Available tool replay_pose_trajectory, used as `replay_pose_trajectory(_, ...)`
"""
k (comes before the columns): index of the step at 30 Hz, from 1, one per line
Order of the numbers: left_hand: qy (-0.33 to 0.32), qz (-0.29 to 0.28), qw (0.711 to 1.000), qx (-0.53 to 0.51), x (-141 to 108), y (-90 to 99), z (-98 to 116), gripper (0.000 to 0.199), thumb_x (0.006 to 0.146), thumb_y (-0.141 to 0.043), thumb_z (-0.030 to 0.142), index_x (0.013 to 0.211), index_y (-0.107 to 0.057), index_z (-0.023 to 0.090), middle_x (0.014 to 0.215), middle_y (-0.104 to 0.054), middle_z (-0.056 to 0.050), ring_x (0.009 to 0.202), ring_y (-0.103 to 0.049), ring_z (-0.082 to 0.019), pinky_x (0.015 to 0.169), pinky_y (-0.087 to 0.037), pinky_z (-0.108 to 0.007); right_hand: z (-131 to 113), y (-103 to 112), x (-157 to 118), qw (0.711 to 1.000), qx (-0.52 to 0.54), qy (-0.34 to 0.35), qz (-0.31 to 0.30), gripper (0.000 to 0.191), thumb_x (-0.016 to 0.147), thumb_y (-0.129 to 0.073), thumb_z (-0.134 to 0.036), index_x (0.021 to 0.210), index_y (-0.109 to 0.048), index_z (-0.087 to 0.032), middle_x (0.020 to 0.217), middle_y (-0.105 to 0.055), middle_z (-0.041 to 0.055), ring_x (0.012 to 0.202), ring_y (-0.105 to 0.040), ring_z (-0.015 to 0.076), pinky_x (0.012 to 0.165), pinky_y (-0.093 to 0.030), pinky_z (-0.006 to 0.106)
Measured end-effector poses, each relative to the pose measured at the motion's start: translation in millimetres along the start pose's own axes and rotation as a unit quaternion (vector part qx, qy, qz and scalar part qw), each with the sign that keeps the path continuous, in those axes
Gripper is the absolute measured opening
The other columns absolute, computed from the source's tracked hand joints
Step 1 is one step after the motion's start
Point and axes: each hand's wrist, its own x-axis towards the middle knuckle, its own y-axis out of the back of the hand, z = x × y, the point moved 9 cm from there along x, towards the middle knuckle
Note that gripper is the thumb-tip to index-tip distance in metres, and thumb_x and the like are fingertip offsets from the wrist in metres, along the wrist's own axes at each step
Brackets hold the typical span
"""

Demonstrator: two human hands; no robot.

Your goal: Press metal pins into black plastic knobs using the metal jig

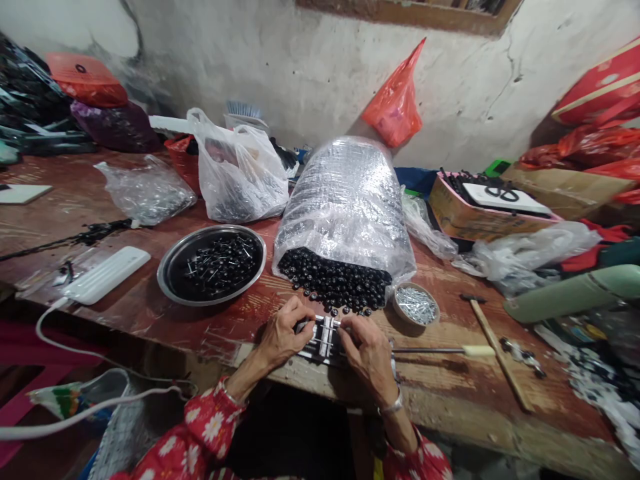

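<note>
Both hands closed over a small metal jig [325, 337], the left hand [283, 333] and right hand [367, 353] curving in from either side, with fingertips pressed down on its bars. No telling whether anything small sits pinched beneath them. The jig lying flat near the front edge of a worn wooden workbench [500, 427], between the two wrists. Work of the moment: close fingerwork on the jig, both hands occupied, neither one free.

Just beyond the fingers, a spill of black beads [333, 283] at the open mouth of a bulging clear plastic sack [345, 193]. Up and to the right of the jig, a small round tin [396, 303] of silver pins [416, 307], near the right hand. Farther left, a steel dish [161, 280] holding black beads mounted on pins.

To the right, a steel rod with a cream handle [477, 350] lying along the bench, its tip close to the right hand, and beyond it a wooden-handled hammer [500, 353] at a slant. Tight room on that side, looser room to the left of the left hand. Directly under both forearms, the bench's front edge, with a drop into shadow below. Red sleeves with white daisies [200, 433] at both arms, a metal bracelet [391, 404] on the right wrist.
</note>
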Motion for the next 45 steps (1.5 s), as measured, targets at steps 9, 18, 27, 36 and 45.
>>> replay_pose_trajectory(9,0.002,0.000,1.000,-0.011,1,0.6,-3,0.015,0.091,-0.060,0.019,0.100,-0.073,0.021,0.090,-0.054,-0.002,0.084,-0.058,-0.015,0.079,-0.049,-0.027,1,3,1,1.000,0.013,0.007,-0.001,0.015,0.101,-0.053,-0.028,0.095,-0.066,-0.025,0.094,-0.071,0.0012,0.090,-0.062,0.0195,0.082,-0.042,0.030)
replay_pose_trajectory(18,0.018,-0.011,0.999,-0.032,3,3.3,-5,0.013,0.091,-0.063,0.021,0.098,-0.073,0.021,0.090,-0.058,-0.002,0.085,-0.059,-0.014,0.077,-0.048,-0.025,12,8,9,0.996,0.075,-0.022,-0.038,0.022,0.101,-0.054,-0.037,0.091,-0.068,-0.024,0.089,-0.071,0.0015,0.085,-0.065,0.0186,0.079,-0.046,0.029)
replay_pose_trajectory(27,0.036,0.037,0.996,-0.074,3,23.5,-7,0.015,0.096,-0.060,0.025,0.091,-0.072,0.018,0.086,-0.063,-0.002,0.081,-0.059,-0.013,0.067,-0.047,-0.022,23,-3,48,0.999,0.014,-0.003,-0.047,0.018,0.095,-0.058,-0.029,0.086,-0.073,-0.025,0.085,-0.069,0.0011,0.075,-0.063,0.0165,0.070,-0.043,0.028)
replay_pose_trajectory(36,0.005,0.067,0.997,-0.023,1,39.4,-8,0.013,0.097,-0.059,0.022,0.092,-0.071,0.018,0.084,-0.066,-0.002,0.080,-0.063,-0.013,0.070,-0.049,-0.022,33,4,40,0.999,0.018,-0.019,-0.034,0.022,0.099,-0.056,-0.035,0.091,-0.073,-0.024,0.088,-0.070,0.0025,0.078,-0.064,0.0176,0.073,-0.044,0.030)
replay_pose_trajectory(45,-0.072,0.042,0.996,0.020,-31,40.1,15,0.011,0.096,-0.060,0.015,0.102,-0.067,0.021,0.085,-0.066,-0.002,0.079,-0.062,-0.012,0.073,-0.049,-0.023,23,46,-11,0.996,-0.002,0.019,0.092,0.015,0.102,-0.056,-0.031,0.101,-0.069,-0.023,0.094,-0.070,0.0056,0.089,-0.057,0.0225,0.084,-0.046,0.038)
